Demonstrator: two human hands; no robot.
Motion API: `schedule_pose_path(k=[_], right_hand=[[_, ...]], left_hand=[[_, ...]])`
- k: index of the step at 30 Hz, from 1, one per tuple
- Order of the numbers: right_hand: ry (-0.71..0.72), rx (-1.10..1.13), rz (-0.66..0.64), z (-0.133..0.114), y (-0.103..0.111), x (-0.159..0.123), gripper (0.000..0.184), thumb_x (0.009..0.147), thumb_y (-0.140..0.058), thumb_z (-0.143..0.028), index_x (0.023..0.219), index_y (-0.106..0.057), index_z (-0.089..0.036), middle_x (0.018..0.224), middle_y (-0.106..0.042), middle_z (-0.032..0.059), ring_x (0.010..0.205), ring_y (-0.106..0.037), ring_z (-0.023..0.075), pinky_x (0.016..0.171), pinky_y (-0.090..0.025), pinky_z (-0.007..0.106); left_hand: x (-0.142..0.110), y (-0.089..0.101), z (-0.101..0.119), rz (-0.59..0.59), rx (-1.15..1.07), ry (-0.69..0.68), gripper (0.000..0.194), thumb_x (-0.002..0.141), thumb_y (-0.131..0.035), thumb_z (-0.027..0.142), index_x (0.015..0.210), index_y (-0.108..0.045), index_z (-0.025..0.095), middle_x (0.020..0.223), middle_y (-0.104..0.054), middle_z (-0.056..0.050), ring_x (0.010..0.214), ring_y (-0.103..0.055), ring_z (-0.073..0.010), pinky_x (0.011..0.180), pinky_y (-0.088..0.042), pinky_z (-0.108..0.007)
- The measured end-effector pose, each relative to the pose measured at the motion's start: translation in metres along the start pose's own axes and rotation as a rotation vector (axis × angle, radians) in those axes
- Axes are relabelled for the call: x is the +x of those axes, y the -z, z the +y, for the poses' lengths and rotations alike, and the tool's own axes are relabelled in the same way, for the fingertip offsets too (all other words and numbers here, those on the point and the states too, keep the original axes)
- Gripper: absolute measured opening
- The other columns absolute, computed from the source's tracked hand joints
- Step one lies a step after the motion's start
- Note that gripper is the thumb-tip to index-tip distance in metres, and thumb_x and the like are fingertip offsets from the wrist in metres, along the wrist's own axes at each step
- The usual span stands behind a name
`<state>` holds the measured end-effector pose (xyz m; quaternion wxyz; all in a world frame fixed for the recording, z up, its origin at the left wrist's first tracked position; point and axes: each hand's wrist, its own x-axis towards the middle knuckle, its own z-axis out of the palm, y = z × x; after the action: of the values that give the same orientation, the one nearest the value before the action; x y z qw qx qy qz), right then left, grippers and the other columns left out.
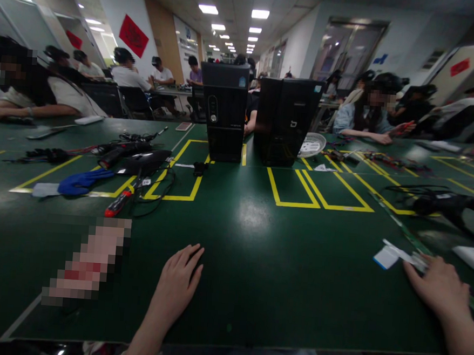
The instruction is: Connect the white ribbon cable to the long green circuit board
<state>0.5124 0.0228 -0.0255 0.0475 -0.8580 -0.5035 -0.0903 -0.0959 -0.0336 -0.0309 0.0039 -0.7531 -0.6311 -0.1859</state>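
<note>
My left hand point(179, 273) lies palm down on the green table point(278, 288), fingers stretched out and holding nothing. At the right, my right hand point(442, 286) rests on the table with thumb and forefinger apart. Its fingertips are at the end of a thin whitish strip, blurred there, beside a small white piece with a blue edge point(386, 257). Whether the strip and the white piece are joined is unclear. Left of my left hand is a screwdriver with a red and black handle point(118, 204), and farther left a blue glove point(83, 182).
Two black computer towers point(227, 112) point(287, 121) stand upright across the table. Dark cables and a hairdryer-like tool point(119, 154) lie at the left; a black corded device point(442, 200) lies at the right. Yellow tape point(300, 205) marks rectangles. People sit around. A pixelated patch hides something near left.
</note>
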Motion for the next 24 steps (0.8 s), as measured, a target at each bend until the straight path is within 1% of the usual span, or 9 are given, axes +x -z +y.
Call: schedule_pose_path(k=[3, 7, 10, 12, 14, 16, 18, 21, 24], right_hand=[[0.096, -0.023, 0.014, -0.001, 0.002, 0.0, 0.066, 0.092, -0.017, -0.05, 0.132, -0.048, -0.006, 0.136, -0.044, 0.0275, 0.132, -0.035, 0.0381, 0.098, -0.033, 0.054], [0.229, 0.041, -0.037, 0.0, -0.002, 0.001, 0.057, 0.092, -0.021, -0.045, 0.117, -0.058, -0.009, 0.127, -0.054, 0.0231, 0.12, -0.05, 0.0333, 0.099, -0.037, 0.047], [0.304, 0.079, 0.003, -0.006, -0.009, -0.005, 0.053, 0.088, -0.027, -0.045, 0.115, -0.059, -0.011, 0.126, -0.057, 0.021, 0.116, -0.053, 0.0334, 0.096, -0.04, 0.049], [0.39, 0.134, 0.025, -0.02, -0.011, -0.015, 0.052, 0.087, -0.03, -0.047, 0.114, -0.06, -0.013, 0.124, -0.058, 0.0197, 0.115, -0.054, 0.0335, 0.096, -0.042, 0.051], [0.521, 0.235, 0.037, -0.043, -0.008, -0.031, 0.051, 0.088, -0.032, -0.049, 0.115, -0.06, -0.014, 0.124, -0.058, 0.0188, 0.116, -0.054, 0.0317, 0.098, -0.043, 0.048], [0.654, 0.324, 0.037, -0.076, 0.0, -0.052, 0.05, 0.09, -0.035, -0.05, 0.116, -0.06, -0.016, 0.123, -0.059, 0.0172, 0.119, -0.053, 0.0301, 0.102, -0.042, 0.048], [0.794, 0.372, -0.011, -0.115, 0.013, -0.077, 0.046, 0.092, -0.039, -0.048, 0.12, -0.06, -0.018, 0.127, -0.057, 0.0145, 0.12, -0.053, 0.0278, 0.103, -0.043, 0.047], [0.975, 0.41, -0.092, -0.176, 0.037, -0.117, 0.039, 0.094, -0.044, -0.039, 0.128, -0.056, -0.023, 0.131, -0.055, 0.0113, 0.122, -0.052, 0.0241, 0.104, -0.044, 0.045], [1.154, 0.458, -0.158, -0.228, 0.057, -0.151, 0.041, 0.093, -0.047, -0.029, 0.134, -0.049, -0.026, 0.132, -0.055, 0.0076, 0.126, -0.048, 0.0224, 0.114, -0.028, 0.053]], left_hand=[[0.0, 0.0, 0.001, 0.004, -0.002, -0.004, 0.04, 0.096, -0.039, 0.03, 0.131, -0.056, 0.02, 0.135, -0.057, -0.009, 0.126, -0.05, -0.0271, 0.104, -0.041, -0.048], [0.0, -0.001, 0.0, 0.009, -0.012, -0.013, 0.04, 0.097, -0.04, 0.03, 0.132, -0.055, 0.02, 0.135, -0.057, -0.009, 0.127, -0.05, -0.0271, 0.104, -0.042, -0.049], [0.0, -0.002, -0.001, 0.015, -0.014, -0.022, 0.039, 0.096, -0.041, 0.028, 0.132, -0.055, 0.02, 0.135, -0.057, -0.01, 0.126, -0.05, -0.027, 0.103, -0.042, -0.048], [0.001, -0.001, 0.0, 0.017, -0.009, -0.02, 0.039, 0.096, -0.04, 0.028, 0.131, -0.056, 0.019, 0.134, -0.058, -0.01, 0.126, -0.05, -0.027, 0.103, -0.042, -0.048], [0.001, -0.001, 0.0, 0.021, -0.006, -0.017, 0.039, 0.096, -0.04, 0.029, 0.131, -0.056, 0.02, 0.134, -0.058, -0.01, 0.125, -0.051, -0.0272, 0.103, -0.043, -0.048], [0.001, 0.0, 0.001, 0.026, -0.006, -0.017, 0.039, 0.096, -0.04, 0.029, 0.13, -0.057, 0.02, 0.134, -0.058, -0.009, 0.125, -0.051, -0.0272, 0.103, -0.043, -0.049], [0.001, 0.0, 0.0, 0.022, -0.002, -0.016, 0.039, 0.096, -0.041, 0.029, 0.13, -0.056, 0.021, 0.134, -0.058, -0.009, 0.126, -0.051, -0.0273, 0.103, -0.042, -0.049], [0.001, -0.001, -0.001, 0.012, 0.006, -0.011, 0.04, 0.096, -0.04, 0.028, 0.132, -0.055, 0.02, 0.136, -0.056, -0.009, 0.127, -0.05, -0.0275, 0.104, -0.042, -0.049], [0.0, -0.003, -0.002, 0.017, 0.007, -0.019, 0.04, 0.096, -0.04, 0.028, 0.132, -0.055, 0.018, 0.135, -0.057, -0.01, 0.126, -0.049, -0.0274, 0.104, -0.041, -0.048]])
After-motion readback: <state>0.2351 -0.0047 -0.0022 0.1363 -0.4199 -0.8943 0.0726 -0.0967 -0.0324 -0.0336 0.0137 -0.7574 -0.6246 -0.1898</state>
